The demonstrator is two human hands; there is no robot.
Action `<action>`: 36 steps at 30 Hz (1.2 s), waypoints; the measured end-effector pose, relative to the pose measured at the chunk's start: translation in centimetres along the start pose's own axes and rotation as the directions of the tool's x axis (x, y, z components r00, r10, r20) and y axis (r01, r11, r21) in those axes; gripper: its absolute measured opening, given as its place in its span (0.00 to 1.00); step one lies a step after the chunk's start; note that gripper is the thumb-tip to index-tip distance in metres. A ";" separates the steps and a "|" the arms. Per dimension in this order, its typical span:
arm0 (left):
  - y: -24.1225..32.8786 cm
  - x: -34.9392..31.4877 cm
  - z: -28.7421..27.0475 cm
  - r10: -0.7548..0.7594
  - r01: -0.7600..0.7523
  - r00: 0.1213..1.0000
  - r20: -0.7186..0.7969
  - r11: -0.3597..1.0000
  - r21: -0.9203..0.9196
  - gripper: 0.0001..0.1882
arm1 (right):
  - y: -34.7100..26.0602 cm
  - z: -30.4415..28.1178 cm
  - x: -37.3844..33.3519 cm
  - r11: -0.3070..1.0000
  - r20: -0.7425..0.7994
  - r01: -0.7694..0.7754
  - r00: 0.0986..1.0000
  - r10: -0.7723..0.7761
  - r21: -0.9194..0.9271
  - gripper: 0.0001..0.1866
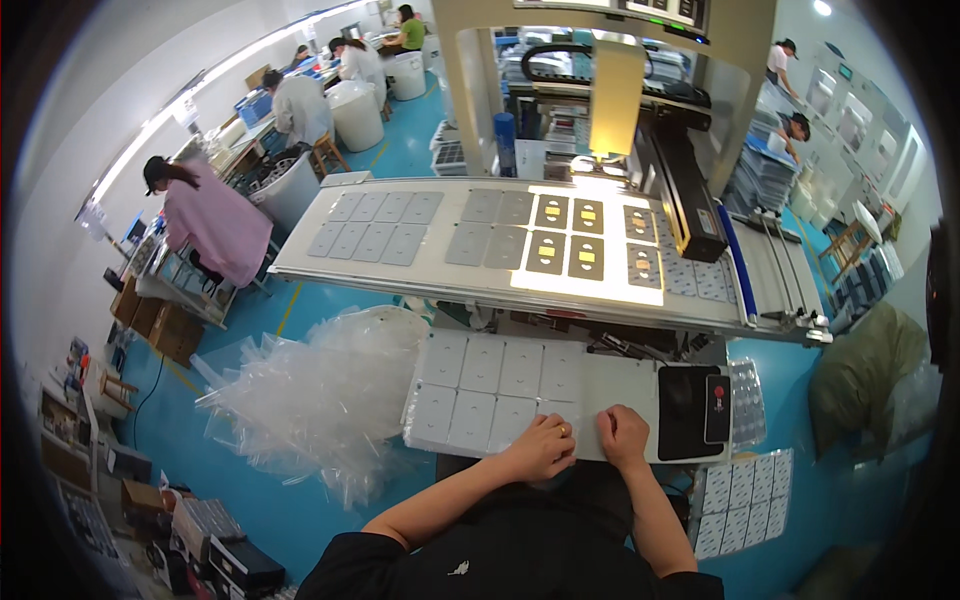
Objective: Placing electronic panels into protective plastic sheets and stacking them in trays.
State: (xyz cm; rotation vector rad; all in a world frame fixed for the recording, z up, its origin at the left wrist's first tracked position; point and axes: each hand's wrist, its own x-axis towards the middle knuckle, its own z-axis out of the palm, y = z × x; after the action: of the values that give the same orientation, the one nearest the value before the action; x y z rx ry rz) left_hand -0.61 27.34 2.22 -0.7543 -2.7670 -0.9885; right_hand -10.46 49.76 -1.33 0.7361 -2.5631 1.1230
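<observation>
Your black shirt [470, 555] | left grip [542, 447] curled, hold unclear; right grip [622, 435] loosely fisted | grey panelled sheet [495, 375], flat | white tabletop [620, 380] | blue floor [300, 520]

- We have a pale worktable [620, 385] before us, carrying a sheet of grey cards [480, 370] and a black mat [685, 430].
- Beyond it, we see the machine's long white bed [290, 262], bearing grey cards at its left and dark cards with yellow squares [586, 258] under bright light.
- On our blue floor [250, 490] we see a white bin [357, 118] and a dark green sack [865, 375].
</observation>
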 end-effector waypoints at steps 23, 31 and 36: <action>0.1 0.9 -0.4 -0.014 0.013 1.000 -0.022 1.000 -0.027 0.09 | -0.7 -0.8 0.5 1.000 0.016 -0.031 0.999 0.031 0.001 0.13; 0.1 0.7 -0.4 -0.022 0.021 1.000 -0.017 0.999 -0.030 0.09 | -0.7 -0.8 0.5 0.999 0.013 -0.031 0.999 0.031 -0.004 0.13; 0.1 0.8 -0.6 -0.024 0.024 1.000 -0.007 0.999 -0.031 0.09 | -0.8 -0.7 0.5 1.000 0.004 -0.026 1.000 0.026 -0.006 0.13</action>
State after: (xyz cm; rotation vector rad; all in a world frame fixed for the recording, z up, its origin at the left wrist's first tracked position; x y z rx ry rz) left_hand -1.28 27.40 2.97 -0.7222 -2.7671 -1.0381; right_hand -10.42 49.66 -0.12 0.7064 -2.5859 1.1217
